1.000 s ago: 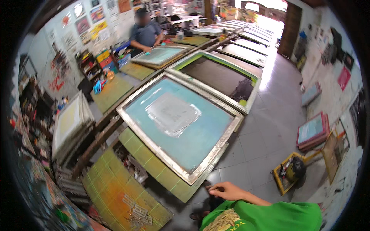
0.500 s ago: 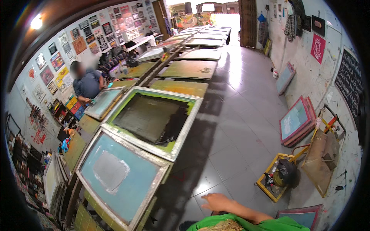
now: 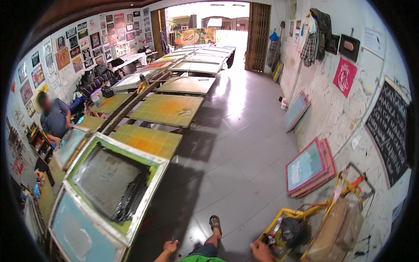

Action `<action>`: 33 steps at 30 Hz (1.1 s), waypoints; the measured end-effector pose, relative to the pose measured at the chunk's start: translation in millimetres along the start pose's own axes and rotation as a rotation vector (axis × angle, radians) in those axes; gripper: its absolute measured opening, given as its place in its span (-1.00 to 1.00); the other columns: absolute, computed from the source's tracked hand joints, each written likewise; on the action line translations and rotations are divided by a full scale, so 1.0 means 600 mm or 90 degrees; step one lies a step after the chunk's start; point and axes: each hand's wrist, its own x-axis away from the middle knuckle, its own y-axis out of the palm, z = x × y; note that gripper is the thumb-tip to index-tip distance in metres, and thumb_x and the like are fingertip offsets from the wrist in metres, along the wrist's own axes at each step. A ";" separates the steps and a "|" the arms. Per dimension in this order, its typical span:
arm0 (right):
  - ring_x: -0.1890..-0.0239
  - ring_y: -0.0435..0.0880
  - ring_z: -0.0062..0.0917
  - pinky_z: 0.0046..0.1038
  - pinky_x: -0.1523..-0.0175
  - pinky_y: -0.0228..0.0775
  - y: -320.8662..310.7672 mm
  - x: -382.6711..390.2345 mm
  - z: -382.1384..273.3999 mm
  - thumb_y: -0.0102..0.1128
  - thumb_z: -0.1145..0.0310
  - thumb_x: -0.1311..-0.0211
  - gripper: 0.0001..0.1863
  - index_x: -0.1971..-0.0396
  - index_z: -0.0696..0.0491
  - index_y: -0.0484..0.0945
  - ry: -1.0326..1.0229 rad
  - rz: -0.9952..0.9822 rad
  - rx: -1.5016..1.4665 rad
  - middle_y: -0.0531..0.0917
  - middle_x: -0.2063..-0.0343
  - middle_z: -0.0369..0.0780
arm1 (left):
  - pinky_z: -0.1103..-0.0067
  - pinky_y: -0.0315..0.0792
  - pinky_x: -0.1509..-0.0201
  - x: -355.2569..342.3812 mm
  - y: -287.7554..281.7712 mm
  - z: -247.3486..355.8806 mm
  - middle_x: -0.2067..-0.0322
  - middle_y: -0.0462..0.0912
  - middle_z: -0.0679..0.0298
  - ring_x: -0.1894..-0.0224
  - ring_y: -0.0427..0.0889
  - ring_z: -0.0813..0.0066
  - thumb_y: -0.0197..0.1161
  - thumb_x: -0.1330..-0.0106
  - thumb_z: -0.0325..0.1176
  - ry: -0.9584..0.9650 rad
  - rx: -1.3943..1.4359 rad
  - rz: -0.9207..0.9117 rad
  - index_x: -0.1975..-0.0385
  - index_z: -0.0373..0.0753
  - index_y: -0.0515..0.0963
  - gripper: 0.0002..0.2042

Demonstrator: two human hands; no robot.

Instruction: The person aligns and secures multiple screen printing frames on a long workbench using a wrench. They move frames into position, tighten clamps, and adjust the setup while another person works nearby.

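My left hand (image 3: pixel 170 247) is at the lower edge, left of my knee, over the floor. Its fingers are curled, and a small dark thin thing shows at their tips, too small to name. My right hand (image 3: pixel 261 252) hangs at the lower edge with its fingers loosely apart and nothing seen in them, close to a yellow metal trolley (image 3: pixel 280 212). To my left, a large screen-printing frame (image 3: pixel 150 185) with a green border and dark middle lies tilted on the long table. Nearer me is another printing frame (image 3: pixel 83 225) with light blue mesh.
A person (image 3: pixel 56 115) stands across the table beside a smaller frame. Several yellow-green print boards (image 3: pixel 150 140) line the table toward the doorway. Red-edged frames (image 3: pixel 310 168) lean at the right wall. A dark bag (image 3: pixel 293 231) sits in the trolley. Grey floor (image 3: pixel 227 144) runs alongside.
My view has turned and levelled toward the doorway. Both hands and one sandalled foot now show; before, only one arm reached across my front. The frames have shifted left and lower in view.
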 end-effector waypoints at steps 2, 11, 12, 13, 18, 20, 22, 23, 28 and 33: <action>-0.30 0.56 0.04 -0.01 -0.38 0.37 -0.001 -0.056 -0.008 0.17 -0.13 -0.40 -0.32 -0.29 0.09 0.55 0.056 -0.032 0.172 0.60 -0.22 0.16 | 0.25 0.56 -0.15 -0.089 0.010 0.107 0.22 0.80 -0.04 0.04 0.76 0.02 0.21 -0.32 0.32 0.017 -0.027 0.016 0.22 -0.13 0.83 -0.42; -0.18 0.61 0.08 -0.02 -0.24 0.46 -0.216 -0.379 -0.110 0.10 -0.10 -0.50 -0.41 -0.20 0.11 0.61 -0.037 0.106 0.011 0.67 -0.10 0.13 | 0.29 0.53 0.19 -0.296 0.029 0.758 0.52 0.72 0.18 0.38 0.73 0.25 0.12 -0.47 0.27 0.292 0.071 -0.075 0.08 -0.01 0.82 -0.48; -0.20 0.60 0.06 -0.02 -0.27 0.44 -0.244 -0.431 -0.099 0.10 -0.11 -0.50 -0.40 -0.21 0.09 0.60 -0.008 0.110 0.042 0.67 -0.12 0.11 | 0.29 0.53 0.19 -0.306 0.033 0.826 0.51 0.72 0.16 0.38 0.73 0.22 0.10 -0.49 0.26 0.300 0.074 -0.105 0.05 -0.02 0.81 -0.48; -0.23 0.59 0.05 -0.03 -0.30 0.42 -0.271 -0.487 -0.099 0.09 -0.13 -0.50 -0.39 -0.22 0.08 0.60 0.011 0.115 0.067 0.66 -0.14 0.10 | 0.29 0.53 0.19 -0.319 0.032 0.894 0.50 0.73 0.13 0.38 0.73 0.19 0.09 -0.50 0.26 0.311 0.074 -0.126 0.02 -0.02 0.80 -0.47; -0.23 0.60 0.03 -0.05 -0.33 0.41 -0.373 -0.732 -0.126 0.11 -0.16 -0.47 -0.36 -0.27 0.06 0.55 0.086 0.139 0.040 0.65 -0.15 0.10 | 0.27 0.51 0.20 -0.399 0.063 1.157 0.50 0.69 0.05 0.40 0.68 0.12 0.05 -0.54 0.22 0.377 0.080 -0.163 0.01 -0.11 0.78 -0.46; -0.11 0.69 0.04 -0.04 -0.24 0.48 -0.411 -0.808 -0.136 0.09 -0.20 -0.45 -0.38 -0.07 0.07 0.69 0.160 0.142 0.036 0.74 0.02 0.09 | 0.27 0.50 0.19 -0.433 0.086 1.239 0.51 0.68 0.03 0.40 0.68 0.12 0.04 -0.55 0.21 0.394 0.039 -0.178 0.01 -0.13 0.78 -0.45; -0.11 0.68 0.06 -0.02 -0.24 0.47 -0.453 -0.891 -0.144 0.01 -0.22 -0.48 -0.35 -0.06 0.09 0.70 0.156 0.164 0.017 0.74 0.02 0.10 | 0.27 0.51 0.16 -0.471 0.097 1.328 0.50 0.68 0.03 0.38 0.68 0.12 0.04 -0.56 0.21 0.382 -0.014 -0.212 0.01 -0.14 0.78 -0.45; -0.12 0.67 0.07 -0.01 -0.23 0.47 -0.484 -0.931 -0.150 -0.02 -0.23 -0.50 -0.34 -0.05 0.10 0.70 0.151 0.176 0.010 0.74 0.02 0.11 | 0.27 0.51 0.15 -0.493 0.109 1.370 0.50 0.68 0.03 0.37 0.68 0.11 0.04 -0.55 0.22 0.380 -0.001 -0.212 0.00 -0.13 0.77 -0.45; -0.11 0.67 0.09 0.02 -0.21 0.47 -0.708 -1.137 -0.272 -0.06 -0.22 -0.52 -0.33 -0.04 0.12 0.70 0.114 0.119 0.033 0.73 0.02 0.12 | 0.26 0.50 0.15 -0.593 0.124 1.572 0.52 0.67 0.06 0.37 0.68 0.11 0.03 -0.54 0.26 0.331 0.043 -0.159 -0.05 -0.09 0.76 -0.43; -0.03 0.69 0.12 0.03 -0.15 0.51 -0.868 -1.388 -0.375 -0.07 -0.19 -0.53 -0.33 -0.02 0.17 0.70 -0.061 0.067 0.187 0.75 0.09 0.14 | 0.45 0.45 0.30 -0.666 0.084 1.784 0.63 0.48 0.35 0.45 0.59 0.49 0.04 -0.60 0.18 0.316 0.172 -0.135 -0.06 -0.19 0.74 -0.45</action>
